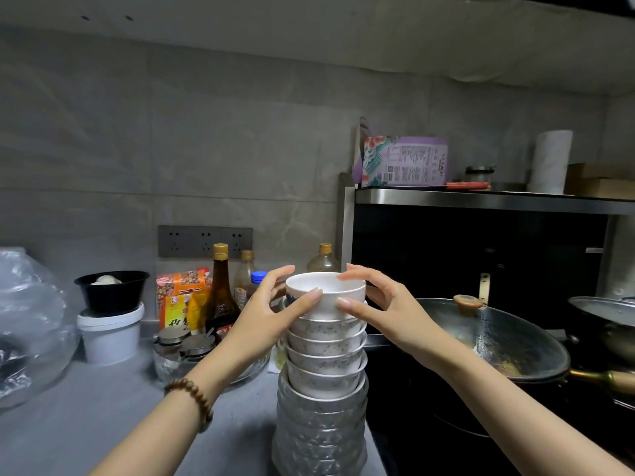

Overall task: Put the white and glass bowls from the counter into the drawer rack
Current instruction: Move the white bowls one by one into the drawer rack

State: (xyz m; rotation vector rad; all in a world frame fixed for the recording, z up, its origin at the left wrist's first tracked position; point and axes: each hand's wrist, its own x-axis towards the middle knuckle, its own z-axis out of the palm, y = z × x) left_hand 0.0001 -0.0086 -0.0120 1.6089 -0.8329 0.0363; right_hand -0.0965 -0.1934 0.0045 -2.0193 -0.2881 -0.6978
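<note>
Glass bowls stand stacked on the tabletop, white bowls nested above. Bottles stand behind, wok right. Left hand and right hand clamp the top bowl.

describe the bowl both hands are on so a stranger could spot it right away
Find the tall bowl stack at the counter edge beside the wok. The top bowl is gripped by both hands; it is plain white, unlike the speckled bowls and faceted glass ones beneath.
</note>
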